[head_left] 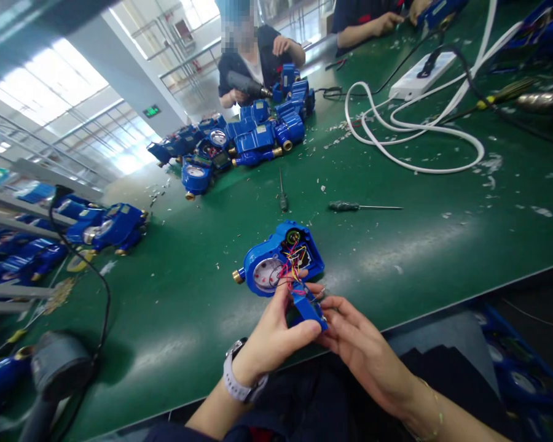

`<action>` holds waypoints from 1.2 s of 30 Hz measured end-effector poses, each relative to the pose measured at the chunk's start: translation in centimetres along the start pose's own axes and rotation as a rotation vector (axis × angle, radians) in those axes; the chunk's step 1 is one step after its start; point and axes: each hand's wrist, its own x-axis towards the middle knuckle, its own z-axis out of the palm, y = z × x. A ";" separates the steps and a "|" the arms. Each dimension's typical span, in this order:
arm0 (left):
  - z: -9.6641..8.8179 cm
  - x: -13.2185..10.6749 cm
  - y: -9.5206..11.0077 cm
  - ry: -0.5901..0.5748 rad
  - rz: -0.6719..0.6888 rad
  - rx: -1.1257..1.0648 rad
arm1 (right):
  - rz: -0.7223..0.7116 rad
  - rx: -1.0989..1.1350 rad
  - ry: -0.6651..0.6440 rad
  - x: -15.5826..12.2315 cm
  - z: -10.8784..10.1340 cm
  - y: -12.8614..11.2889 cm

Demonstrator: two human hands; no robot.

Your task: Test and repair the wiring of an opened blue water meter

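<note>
In front of me a blue water meter (263, 270) lies on the green table, its housing open and red and yellow wires running out. Those wires lead to a small blue meter cover (305, 305) raised off the table at the near side. My left hand (276, 337), with a watch on the wrist, grips this cover between thumb and fingers. At the cover's right edge, the bent fingers of my right hand (357, 334) pinch it; their tips are partly hidden. Beyond the meter lie two screwdrivers, one pointing away (283, 199) and one lying sideways (345, 207).
Several blue meters (258, 138) are heaped at the back, where a person holds a heat gun (244, 83). White cable (415, 166) loops from a power strip (421, 77). A grey heat gun (62, 365) is at left, near racked meters (115, 227). Another person's hand (387, 23) is at far right.
</note>
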 end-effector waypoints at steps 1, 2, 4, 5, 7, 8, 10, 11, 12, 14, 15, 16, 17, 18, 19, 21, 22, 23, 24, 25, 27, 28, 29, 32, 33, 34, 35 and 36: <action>-0.2 0.0 0.1 -0.016 -0.003 -0.033 | 0.005 0.036 0.026 0.0 -0.1 0.0; -0.4 0.0 0.2 -0.031 -0.001 -0.063 | 0.000 0.041 0.063 -0.1 -0.2 0.1; -0.6 0.0 0.2 -0.051 0.009 -0.095 | -0.024 -0.040 0.118 -0.3 -0.4 0.2; -0.5 -0.1 0.2 -0.044 0.017 -0.081 | -0.039 -0.106 0.123 -0.5 -0.4 0.2; -0.2 -0.1 0.1 0.014 0.026 0.049 | -0.065 -0.199 0.083 -0.7 -0.2 0.4; 0.0 -0.1 0.1 0.053 0.029 0.152 | -0.067 -0.203 0.057 -0.8 0.0 0.5; 0.3 -0.2 0.1 0.100 0.021 0.370 | -0.030 -0.137 0.021 -0.7 0.2 0.5; 0.4 -0.3 0.2 0.098 0.010 0.459 | 0.001 -0.080 0.008 -0.6 0.3 0.5; 0.4 -0.4 0.4 0.084 -0.005 0.524 | 0.035 -0.011 -0.004 -0.6 0.4 0.5; 0.1 -0.6 0.9 0.052 -0.029 0.620 | 0.127 0.139 -0.038 -0.4 0.5 0.4; -0.2 -0.7 1.3 0.048 -0.035 0.665 | 0.183 0.212 -0.062 -0.4 0.5 0.3; -0.6 -0.8 1.6 0.054 -0.034 0.706 | 0.239 0.268 -0.089 -0.4 0.5 0.3; -1.0 -0.9 2.0 0.071 -0.021 0.735 | 0.282 0.296 -0.108 -0.4 0.5 0.2; -1.6 -0.9 2.3 0.096 0.007 0.747 | 0.298 0.283 -0.118 -0.4 0.5 0.0; -2.1 -1.0 2.5 0.136 0.054 0.744 | 0.274 0.226 -0.109 -0.4 0.5 -0.1; -3.3 -0.8 2.9 0.280 0.205 0.712 | 0.133 0.022 -0.033 -0.1 0.3 -0.4; -3.8 -0.6 3.1 0.370 0.293 0.707 | 0.047 -0.096 0.016 0.1 0.1 -0.6; -4.4 -0.3 3.2 0.452 0.372 0.718 | -0.029 -0.213 0.055 0.4 -0.1 -0.8; -4.9 0.2 3.3 0.514 0.429 0.744 | -0.090 -0.324 0.076 0.6 -0.5 -1.0; -5.4 0.7 3.4 0.534 0.454 0.780 | -0.135 -0.435 0.084 0.9 -0.8 -1.3; -6.5 1.9 3.7 0.430 0.385 0.834 | -0.204 -0.667 0.080 1.3 -1.6 -1.8; -7.0 2.6 3.7 0.333 0.310 0.835 | -0.247 -0.781 0.086 1.5 -1.9 -2.1; -7.5 3.2 3.8 0.233 0.234 0.813 | -0.297 -0.887 0.095 1.6 -2.1 -2.5; -9.2 4.7 3.9 0.029 0.092 0.661 | -0.463 -1.104 0.100 2.0 -2.4 -3.8; -9.6 5.0 4.0 -0.002 0.078 0.613 | -0.505 -1.149 0.084 2.1 -2.4 -4.3; -10.0 5.2 4.0 -0.024 0.076 0.578 | -0.540 -1.184 0.061 2.3 -2.3 -4.7; -10.4 5.4 4.1 -0.042 0.080 0.557 | -0.563 -1.215 0.038 2.5 -2.1 -5.2; -10.6 5.6 4.3 -0.060 0.087 0.543 | -0.579 -1.239 0.018 2.7 -1.8 -5.6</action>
